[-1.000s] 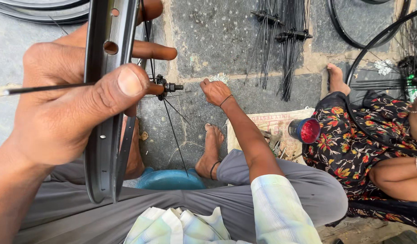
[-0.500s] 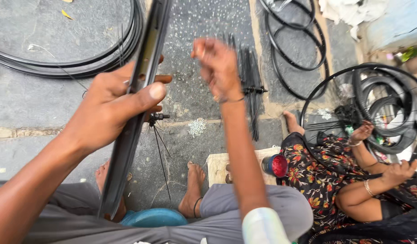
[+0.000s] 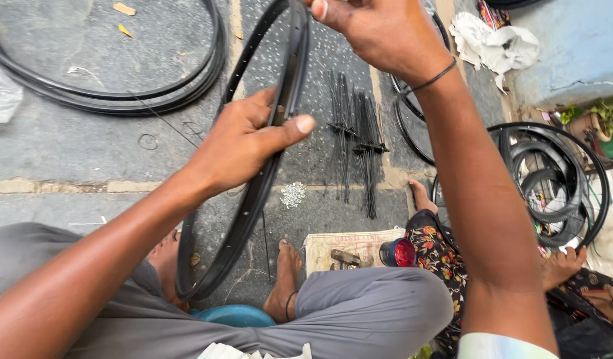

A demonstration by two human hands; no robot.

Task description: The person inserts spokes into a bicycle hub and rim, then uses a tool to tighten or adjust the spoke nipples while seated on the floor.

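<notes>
— While the left hand (image 3: 243, 143) clamps the black wheel rim (image 3: 253, 179) with thumb across it, where is the rim?
— Upright between the knees, its low end by the blue bowl (image 3: 233, 316).
— And the right hand (image 3: 379, 33)?
— Closed at the rim's top; what it pinches, I cannot tell.
— Beyond?
— Silver nipples (image 3: 292, 194), spoke bundles (image 3: 356, 136), then tyres (image 3: 107, 86) on the pavement.

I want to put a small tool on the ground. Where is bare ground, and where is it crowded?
Bare paving lies between the stacked tyres and the left hand, though a small wire ring sits there. Another patch lies below the pale seam. Crowded: around the spoke bundles, the nipple pile and the coiled tyres.
</notes>
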